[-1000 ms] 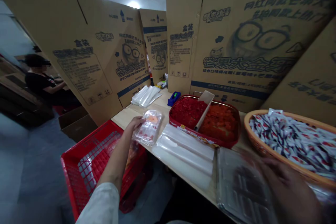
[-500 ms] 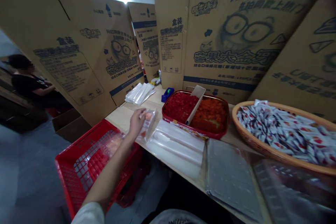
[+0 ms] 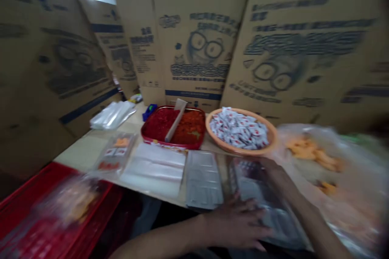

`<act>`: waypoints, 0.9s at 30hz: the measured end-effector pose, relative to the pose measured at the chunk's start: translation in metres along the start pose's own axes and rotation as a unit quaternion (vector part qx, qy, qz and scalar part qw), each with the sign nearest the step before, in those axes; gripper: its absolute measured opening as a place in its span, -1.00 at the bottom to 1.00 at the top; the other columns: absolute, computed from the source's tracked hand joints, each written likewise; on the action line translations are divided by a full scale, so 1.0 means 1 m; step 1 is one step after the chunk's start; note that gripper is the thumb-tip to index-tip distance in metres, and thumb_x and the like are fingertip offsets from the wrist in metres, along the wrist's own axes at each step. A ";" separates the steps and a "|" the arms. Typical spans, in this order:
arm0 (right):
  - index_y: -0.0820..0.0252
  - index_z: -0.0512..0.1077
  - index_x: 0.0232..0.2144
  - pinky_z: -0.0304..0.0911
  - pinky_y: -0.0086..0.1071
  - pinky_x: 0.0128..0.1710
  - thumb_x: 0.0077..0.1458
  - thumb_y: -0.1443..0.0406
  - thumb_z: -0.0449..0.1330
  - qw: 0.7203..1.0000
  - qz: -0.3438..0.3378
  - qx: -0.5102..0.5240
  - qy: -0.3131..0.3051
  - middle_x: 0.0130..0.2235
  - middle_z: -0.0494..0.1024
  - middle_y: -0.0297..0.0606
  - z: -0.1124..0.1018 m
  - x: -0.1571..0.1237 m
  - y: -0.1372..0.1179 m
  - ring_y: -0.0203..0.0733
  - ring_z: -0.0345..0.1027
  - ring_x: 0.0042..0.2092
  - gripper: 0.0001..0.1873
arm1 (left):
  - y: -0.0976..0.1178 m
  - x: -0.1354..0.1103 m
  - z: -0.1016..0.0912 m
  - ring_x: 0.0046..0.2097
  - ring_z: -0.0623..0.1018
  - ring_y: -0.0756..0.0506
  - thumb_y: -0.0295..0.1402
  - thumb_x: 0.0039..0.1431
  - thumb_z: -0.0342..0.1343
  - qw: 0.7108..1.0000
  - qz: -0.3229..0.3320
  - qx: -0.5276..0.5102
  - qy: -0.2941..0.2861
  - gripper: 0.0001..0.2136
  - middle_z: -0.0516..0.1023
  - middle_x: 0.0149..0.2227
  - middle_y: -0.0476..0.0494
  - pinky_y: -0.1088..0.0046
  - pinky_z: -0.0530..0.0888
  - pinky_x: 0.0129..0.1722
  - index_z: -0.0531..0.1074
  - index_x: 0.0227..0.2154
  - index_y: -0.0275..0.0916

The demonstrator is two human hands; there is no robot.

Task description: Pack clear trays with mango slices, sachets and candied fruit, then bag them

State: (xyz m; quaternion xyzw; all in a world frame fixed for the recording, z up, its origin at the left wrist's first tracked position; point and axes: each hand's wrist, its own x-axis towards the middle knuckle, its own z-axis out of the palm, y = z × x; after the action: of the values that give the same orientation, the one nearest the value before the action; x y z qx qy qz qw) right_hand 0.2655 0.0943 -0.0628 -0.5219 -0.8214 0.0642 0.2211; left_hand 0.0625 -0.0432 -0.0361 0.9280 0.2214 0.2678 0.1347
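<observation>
Two hands lie apart on a clear plastic tray (image 3: 258, 190) at the near edge of the surface (image 3: 79, 156): the left hand (image 3: 234, 224), fingers spread flat, on its near side, and the right hand (image 3: 273, 168) at its far side. A bulging clear bag of orange pieces (image 3: 316, 158) sits just right. A careless push could send the tray over the edge or into the bag.

Inspection finds the left hand (image 3: 234, 226) spread on a clear plastic blister tray (image 3: 255, 188), the right hand (image 3: 272, 168) at its far edge, with a grey tray (image 3: 203, 180) just beside, and a wicker basket (image 3: 243, 147) of white sachets (image 3: 238, 128) and a blurred plastic bag (image 3: 319, 170) of orange pieces nearby.
</observation>
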 end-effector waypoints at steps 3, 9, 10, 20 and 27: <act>0.21 0.45 -0.20 0.28 -0.22 -0.16 -0.01 0.45 0.01 0.999 -0.036 -0.004 -0.002 -0.17 0.52 -0.13 -0.015 -0.013 0.015 -0.08 0.38 -0.14 -0.66 | -0.007 0.002 -0.004 0.17 0.23 -0.18 -0.44 0.08 0.05 0.976 -0.059 -0.210 0.028 -0.66 0.38 0.05 -0.18 0.10 -0.01 0.18 0.38 -0.06 -0.03; 0.18 0.48 -0.34 0.28 -0.26 -0.28 0.04 0.37 0.03 0.994 -0.032 0.058 0.084 -0.33 0.53 -0.17 -0.008 -0.010 0.011 -0.12 0.38 -0.26 -0.78 | -0.005 0.009 -0.007 0.18 0.20 -0.18 -0.49 0.04 0.06 0.955 -0.100 -0.278 -0.001 -0.63 0.37 0.06 -0.14 0.13 -0.02 0.18 0.41 -0.09 0.04; 0.18 0.48 -0.35 0.28 -0.26 -0.28 0.05 0.35 0.03 0.992 -0.032 0.064 0.104 -0.34 0.52 -0.17 -0.007 -0.010 0.011 -0.11 0.38 -0.26 -0.79 | -0.004 0.011 -0.006 0.19 0.19 -0.18 -0.49 0.04 0.06 0.951 -0.110 -0.289 -0.005 -0.64 0.37 0.06 -0.14 0.12 -0.04 0.18 0.41 -0.10 0.03; 0.13 0.45 -0.21 0.23 -0.23 -0.23 0.12 0.31 0.02 0.965 -0.055 0.110 0.231 -0.28 0.50 -0.18 -0.031 -0.020 0.001 -0.12 0.32 -0.21 -0.76 | -0.003 0.011 -0.001 0.24 0.06 -0.20 -0.41 0.00 0.13 0.937 -0.142 -0.316 0.038 -0.58 0.23 0.16 -0.16 0.12 -0.13 0.19 0.36 -0.02 -0.01; 0.05 0.45 -0.27 0.27 -0.27 -0.22 0.11 0.25 0.07 0.948 -0.031 0.233 0.214 -0.31 0.48 -0.24 -0.053 -0.004 -0.018 -0.18 0.34 -0.22 -0.82 | -0.018 0.044 0.000 -0.12 0.47 -0.16 -0.25 -0.09 0.22 0.644 -0.398 -0.585 0.290 -0.54 0.46 -0.12 -0.22 0.33 0.43 -0.22 0.37 -0.05 -0.16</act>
State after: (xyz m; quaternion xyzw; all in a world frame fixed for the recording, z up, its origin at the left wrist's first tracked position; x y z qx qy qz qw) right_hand 0.2752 0.0758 -0.0104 -0.4317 -0.7323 0.1338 0.5094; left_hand 0.0900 -0.0060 -0.0239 0.3531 0.3945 0.5176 0.6722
